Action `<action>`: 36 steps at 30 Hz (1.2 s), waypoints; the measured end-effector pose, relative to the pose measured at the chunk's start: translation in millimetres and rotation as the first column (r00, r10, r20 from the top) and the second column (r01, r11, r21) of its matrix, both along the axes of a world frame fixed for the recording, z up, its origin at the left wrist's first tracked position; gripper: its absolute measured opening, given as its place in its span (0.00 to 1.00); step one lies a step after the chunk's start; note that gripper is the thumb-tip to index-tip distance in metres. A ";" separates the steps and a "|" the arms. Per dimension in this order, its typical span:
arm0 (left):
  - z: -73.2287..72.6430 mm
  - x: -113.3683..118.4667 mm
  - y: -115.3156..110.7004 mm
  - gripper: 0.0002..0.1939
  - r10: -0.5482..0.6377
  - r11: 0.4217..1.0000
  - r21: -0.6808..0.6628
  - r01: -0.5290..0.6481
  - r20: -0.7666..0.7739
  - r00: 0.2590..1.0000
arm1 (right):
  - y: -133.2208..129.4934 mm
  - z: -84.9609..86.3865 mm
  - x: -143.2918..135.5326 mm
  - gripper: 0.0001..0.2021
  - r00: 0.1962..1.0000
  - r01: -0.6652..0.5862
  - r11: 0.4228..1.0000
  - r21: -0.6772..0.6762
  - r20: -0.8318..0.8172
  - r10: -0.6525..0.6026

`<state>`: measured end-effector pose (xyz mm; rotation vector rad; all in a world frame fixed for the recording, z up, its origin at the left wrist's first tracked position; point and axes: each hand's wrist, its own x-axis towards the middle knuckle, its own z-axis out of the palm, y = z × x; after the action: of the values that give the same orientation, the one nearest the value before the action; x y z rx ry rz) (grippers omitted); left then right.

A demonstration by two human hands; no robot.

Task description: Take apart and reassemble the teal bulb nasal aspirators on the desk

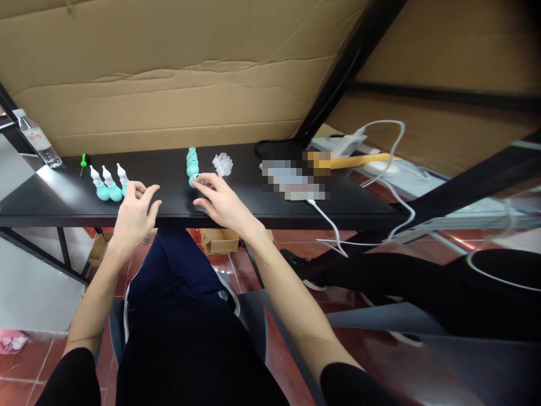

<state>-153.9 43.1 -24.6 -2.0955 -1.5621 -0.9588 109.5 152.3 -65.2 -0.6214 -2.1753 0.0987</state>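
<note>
Three teal bulbs with white nozzles [109,190] stand side by side at the left of the black table. My left hand [137,211] is beside the rightmost of them, thumb and forefinger apart, with nothing between them. Teal bulbs without nozzles [193,167] form a row further right. At the near end of that row my right hand [216,200] is open, its fingertips at the nearest teal bulb [193,180], partly covering it. A small pile of clear white pieces [222,164] lies just behind my right hand.
A water bottle [38,140] and a green-handled screwdriver [84,162] are at the left. A blurred-out device [291,181] with a white cable [327,219] lies to the right, near a yellow object [355,160]. Another person's dark-clothed leg [380,276] is at the right.
</note>
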 end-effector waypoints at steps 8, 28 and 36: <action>-8.7 17.2 7.6 0.28 -0.258 0.965 -0.052 0.258 0.012 0.966 | -21.4 14.6 4.9 0.25 0.897 -0.442 0.897 -0.006 -0.020 0.442; -14.2 -5.5 26.6 0.13 -0.210 0.972 -0.087 0.218 0.092 0.973 | 46.0 -1.2 57.9 0.37 0.779 0.609 0.769 -0.194 0.327 -0.535; -16.2 -5.3 27.6 0.12 -0.223 0.970 -0.079 0.232 0.102 0.969 | 39.6 3.2 56.2 0.29 0.797 0.595 0.777 -0.206 0.281 -0.535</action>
<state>-159.2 70.6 -40.8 -2.3652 -1.4548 -1.0951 165.7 191.9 -62.0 -1.4983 -2.0830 0.0204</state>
